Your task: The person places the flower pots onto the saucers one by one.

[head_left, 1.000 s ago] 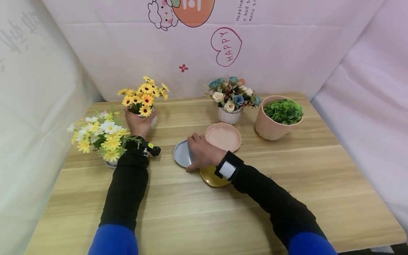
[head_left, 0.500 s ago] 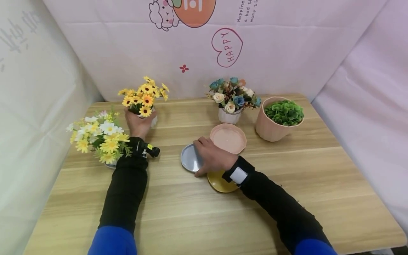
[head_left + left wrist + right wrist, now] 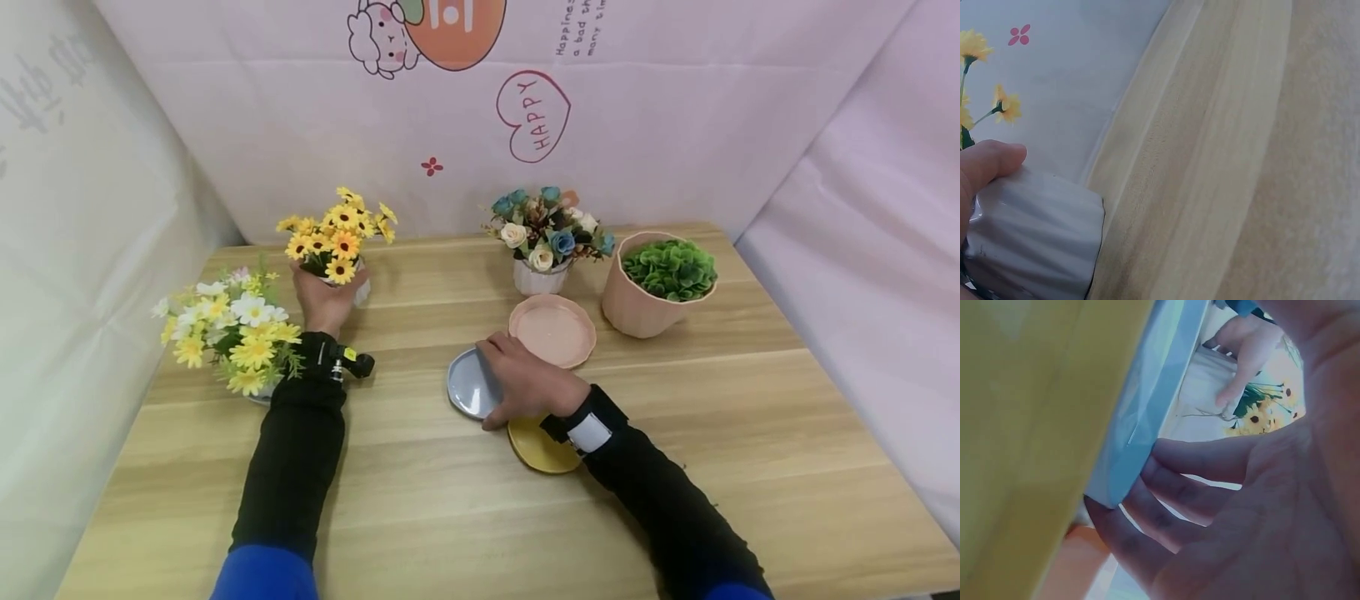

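At the back left, my left hand [image 3: 324, 298] grips a ribbed white flowerpot [image 3: 1038, 234] holding yellow sunflower-like flowers [image 3: 341, 233]. My right hand [image 3: 528, 379] spans a small blue-grey plant saucer [image 3: 468, 383], thumb at its near edge and fingers at its far edge. In the right wrist view, the fingertips meet the rim of this saucer. A pink scalloped saucer [image 3: 553, 329] sits just beyond the right hand. Partly hidden under the right wrist, a mustard-yellow saucer [image 3: 543, 450] lies close beside the blue-grey one.
A pot of white and yellow daisies [image 3: 240, 329] stands beside the left forearm. Toward the back are a white pot with blue and cream roses [image 3: 543, 237] and a large pink pot [image 3: 637, 304] with green foliage [image 3: 670, 268]. Printed cloth [image 3: 660, 133] hangs behind the wooden table [image 3: 420, 517].
My right hand has slid right and slightly toward me with the blue-grey saucer. The pink and yellow saucers have shifted the same way. My left hand has stayed on the sunflower pot.
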Available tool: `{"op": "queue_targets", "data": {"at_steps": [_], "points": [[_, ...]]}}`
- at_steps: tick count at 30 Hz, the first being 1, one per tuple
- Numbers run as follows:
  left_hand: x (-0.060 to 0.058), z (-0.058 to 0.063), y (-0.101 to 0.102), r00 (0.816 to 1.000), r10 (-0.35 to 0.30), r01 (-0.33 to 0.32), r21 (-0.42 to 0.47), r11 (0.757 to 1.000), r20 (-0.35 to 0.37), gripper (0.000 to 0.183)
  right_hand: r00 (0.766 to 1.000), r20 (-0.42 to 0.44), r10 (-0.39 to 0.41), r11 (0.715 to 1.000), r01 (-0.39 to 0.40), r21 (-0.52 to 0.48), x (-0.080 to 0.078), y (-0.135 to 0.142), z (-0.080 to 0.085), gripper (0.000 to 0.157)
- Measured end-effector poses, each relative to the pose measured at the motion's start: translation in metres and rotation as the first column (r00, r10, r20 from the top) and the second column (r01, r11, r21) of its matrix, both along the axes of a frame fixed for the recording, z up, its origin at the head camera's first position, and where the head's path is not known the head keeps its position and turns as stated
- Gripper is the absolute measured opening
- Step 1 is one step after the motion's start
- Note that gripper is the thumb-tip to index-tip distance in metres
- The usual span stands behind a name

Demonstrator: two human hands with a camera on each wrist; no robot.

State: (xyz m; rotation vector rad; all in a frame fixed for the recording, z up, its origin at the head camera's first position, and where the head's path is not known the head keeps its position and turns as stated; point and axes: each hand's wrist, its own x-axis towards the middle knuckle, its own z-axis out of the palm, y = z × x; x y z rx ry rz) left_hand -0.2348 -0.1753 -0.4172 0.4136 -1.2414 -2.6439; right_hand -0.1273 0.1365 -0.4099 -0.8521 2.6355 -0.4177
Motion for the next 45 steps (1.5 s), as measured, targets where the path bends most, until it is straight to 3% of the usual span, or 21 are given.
{"op": "queue_targets", "data": {"at_steps": [5,6,10,12,13,17,20,23,26,28,30,31,32,35,39,41,44,45], "points": [[0.002,0.005,0.003,1.0,-0.009,0.009,-0.092,0.996,0.0,0.113,1.0,0.015,-0.017,1.0,0.017,-0.015,0.001,0.005,0.0,0.118],[0.004,0.006,0.003,1.0,-0.011,0.014,-0.145,0.989,0.017,0.115,1.0,0.022,-0.018,1.0,0.018,-0.019,0.001,0.005,0.001,0.118],[0.011,0.006,0.001,0.998,-0.017,0.029,-0.208,0.978,0.059,0.115,0.999,0.042,-0.015,0.999,0.016,-0.038,0.004,0.003,-0.001,0.117],[0.015,0.006,0.002,0.997,-0.022,0.042,-0.289,0.957,0.071,0.113,0.999,0.041,-0.011,0.999,0.013,-0.043,0.005,0.004,-0.001,0.116],[0.017,0.007,0.003,0.998,-0.028,0.044,-0.279,0.959,0.062,0.112,0.999,0.039,-0.011,0.999,0.013,-0.043,0.005,0.004,-0.001,0.116],[0.024,0.009,0.006,0.997,-0.054,0.076,-0.443,0.893,0.062,0.111,0.999,0.033,-0.013,0.999,0.015,-0.041,0.005,0.005,-0.002,0.117],[0.029,0.008,0.006,0.996,-0.063,0.084,-0.601,0.795,0.056,0.108,0.999,0.041,-0.013,0.999,0.015,-0.04,0.004,0.005,-0.003,0.117],[0.028,0.001,0.004,0.996,-0.083,0.072,-0.646,0.76,0.015,0.104,0.999,0.048,-0.014,0.999,0.016,-0.038,0.004,0.005,-0.003,0.117],[0.025,-0.01,0.001,0.996,-0.093,0.063,-0.705,0.707,-0.005,0.104,0.999,0.05,-0.019,0.999,0.021,-0.038,0.004,0.005,-0.003,0.117],[0.022,-0.016,-0.001,0.995,-0.103,0.064,-0.714,0.697,-0.012,0.106,0.998,0.051,-0.022,0.999,0.024,-0.038,0.004,0.005,-0.002,0.117],[0.021,-0.02,-0.001,0.995,-0.101,0.072,-0.754,0.653,0.008,0.108,0.998,0.05,-0.028,0.999,0.03,-0.039,0.005,0.005,-0.001,0.117],[0.021,-0.021,-0.002,0.995,-0.103,0.078,-0.755,0.651,0.014,0.109,0.998,0.05,-0.03,0.999,0.032,-0.04,0.005,0.005,-0.001,0.117],[0.02,-0.022,-0.003,0.994,-0.11,0.084,-0.743,0.664,0.014,0.109,0.998,0.049,-0.032,0.999,0.034,-0.038,0.005,0.005,-0.002,0.118],[0.021,-0.022,-0.004,0.994,-0.11,0.092,-0.765,0.638,0.028,0.109,0.998,0.045,-0.035,0.999,0.037,-0.036,0.006,0.005,-0.001,0.118],[0.021,-0.021,-0.004,0.993,-0.113,0.099,-0.767,0.634,0.035,0.109,0.999,0.036,-0.032,0.999,0.034,-0.035,0.006,0.005,-0.001,0.118],[0.022,-0.02,-0.005,0.991,-0.126,0.11,-0.745,0.658,0.035,0.11,0.999,0.033,-0.032,0.999,0.033,-0.035,0.005,0.004,-0.001,0.118],[0.024,-0.02,-0.005,0.988,-0.156,0.124,-0.728,0.674,0.023,0.108,0.999,0.04,-0.035,0.999,0.036,-0.031,0.005,0.004,-0.001,0.118],[0.026,-0.021,-0.006,0.987,-0.159,0.123,-0.747,0.653,0.023,0.108,0.998,0.044,-0.035,0.999,0.036,-0.028,0.005,0.004,-0.001,0.118]]}}
